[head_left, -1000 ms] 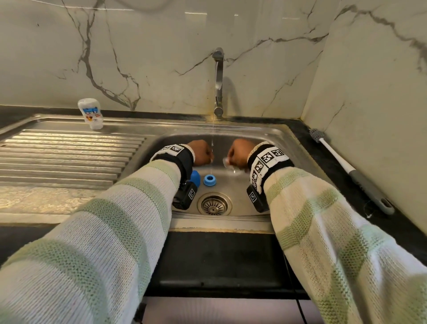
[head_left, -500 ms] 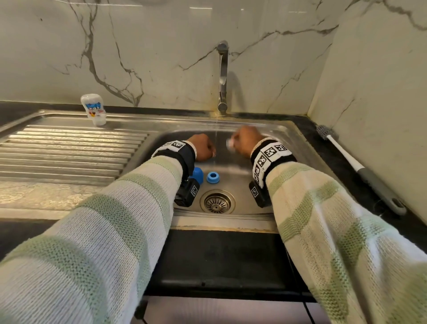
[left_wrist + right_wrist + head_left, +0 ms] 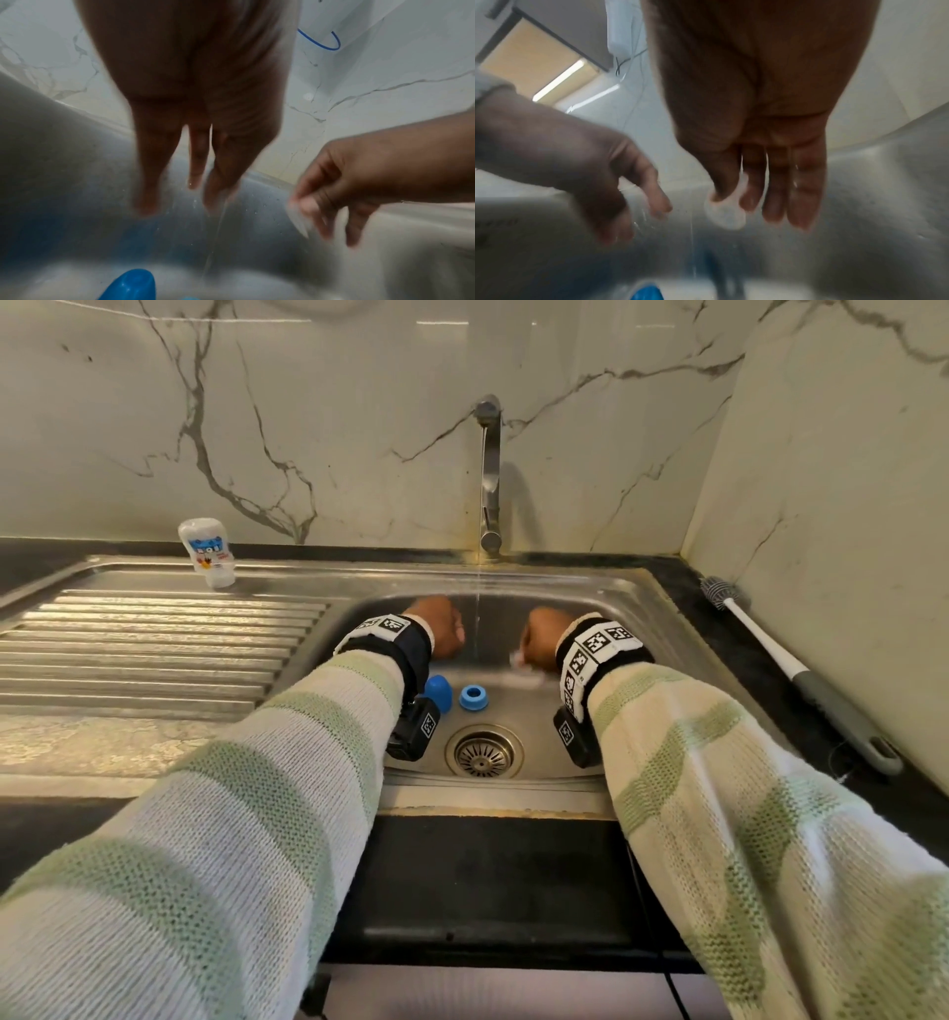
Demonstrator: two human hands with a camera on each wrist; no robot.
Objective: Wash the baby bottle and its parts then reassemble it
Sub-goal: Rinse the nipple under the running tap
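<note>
Rinsing the teat [image 3: 725, 215]: the right hand [image 3: 539, 636] pinches it beside the water stream [image 3: 477, 618], the empty left hand [image 3: 436, 629] hangs relaxed opposite; best turned under the flow.

**Striped sleeves, tagged wrists**

Both arms wear a knitted sleeve [image 3: 267, 819] — cream with broad pale-green bands. Each wrist carries a black strap [image 3: 598, 654] with white square-coded markers, and a black camera block [image 3: 413, 729] hangs beneath — also marker-tagged.

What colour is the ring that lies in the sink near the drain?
Blue; the ring shows best in the head view.
</note>
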